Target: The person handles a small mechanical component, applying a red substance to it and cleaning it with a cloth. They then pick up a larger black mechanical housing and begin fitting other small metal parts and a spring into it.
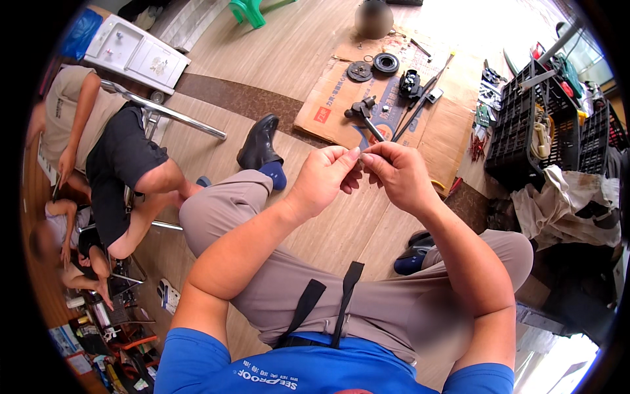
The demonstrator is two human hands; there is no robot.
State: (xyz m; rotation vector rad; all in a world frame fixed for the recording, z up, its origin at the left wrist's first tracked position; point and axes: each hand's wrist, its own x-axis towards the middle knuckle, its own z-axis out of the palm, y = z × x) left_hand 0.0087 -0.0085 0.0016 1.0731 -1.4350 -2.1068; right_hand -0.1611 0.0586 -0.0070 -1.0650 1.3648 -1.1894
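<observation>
A person's left hand (320, 178) and right hand (401, 176) meet fingertip to fingertip above the floor, thumbs and index fingers drawn together; whether either pinches a small piece cannot be told at this size. Just beyond them in view, a dark metal part (360, 111) with a rod lies on a flattened cardboard sheet (323, 125), the rod pointing toward the right hand. Farther up the same sheet are a flat round disc (359, 71), a thick black ring (386, 63) just beside it and, to the right, a black component (411, 84) near long, thin rods. At right stands a black plastic crate (515, 134) packed with items, a pale cloth (558, 203) heaped below it in view. The seated worker wears a blue shirt (328, 364) and grey-brown trousers (289, 282). At left, a co-worker (111, 144) in dark shorts sits near a white cabinet (138, 56); a green stool (248, 12) shows at the top edge.
</observation>
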